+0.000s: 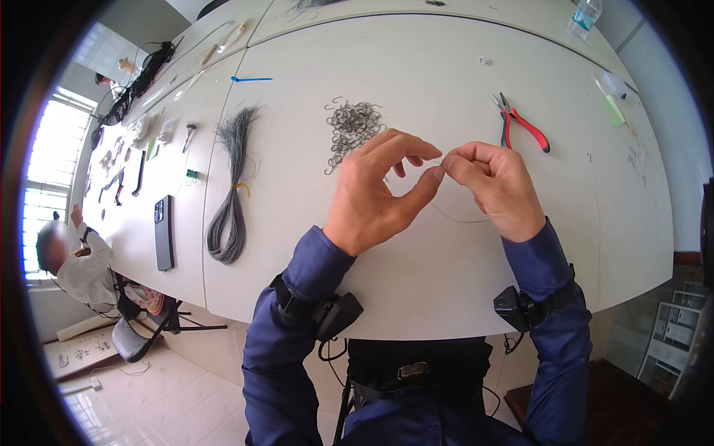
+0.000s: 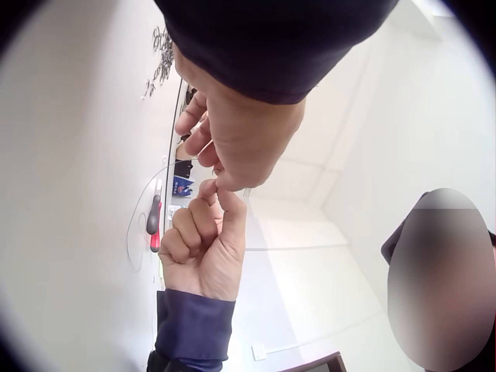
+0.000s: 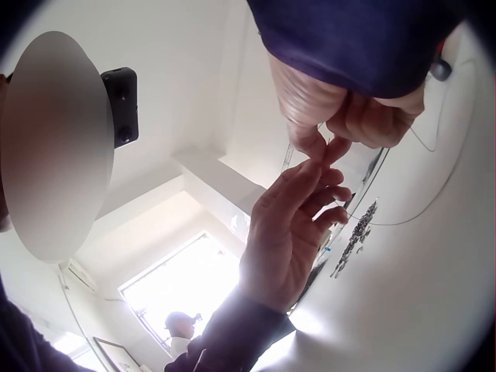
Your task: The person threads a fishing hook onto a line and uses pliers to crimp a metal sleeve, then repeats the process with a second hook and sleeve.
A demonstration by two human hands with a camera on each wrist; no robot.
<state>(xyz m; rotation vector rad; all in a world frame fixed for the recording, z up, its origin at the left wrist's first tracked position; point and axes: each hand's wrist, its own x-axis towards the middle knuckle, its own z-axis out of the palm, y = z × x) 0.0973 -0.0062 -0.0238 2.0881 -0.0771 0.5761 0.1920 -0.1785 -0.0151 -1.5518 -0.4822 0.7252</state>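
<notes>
Over the table, both hands meet at their fingertips. My right hand [image 1: 497,186] pinches a thin strand [image 1: 457,221] between thumb and index finger, and its slack curves below the hands. My left hand [image 1: 375,189] reaches in from the other side. Its thumb tip is at the right fingertips, while its index finger arches above with a gap to the thumb. A short bit of strand shows in that gap. In the right wrist view the left hand's other fingers [image 3: 329,205] are loosely bent. Just beyond the left hand lies a pile of small metal hooks [image 1: 355,123].
Red-handled pliers [image 1: 537,135] lie beyond the right hand. To the left are a tied bundle of grey strands [image 1: 232,193], a phone [image 1: 163,232] and a blue cable tie [image 1: 251,79]. A bottle [image 1: 585,16] stands at the far right. Another person [image 1: 82,256] sits at far left.
</notes>
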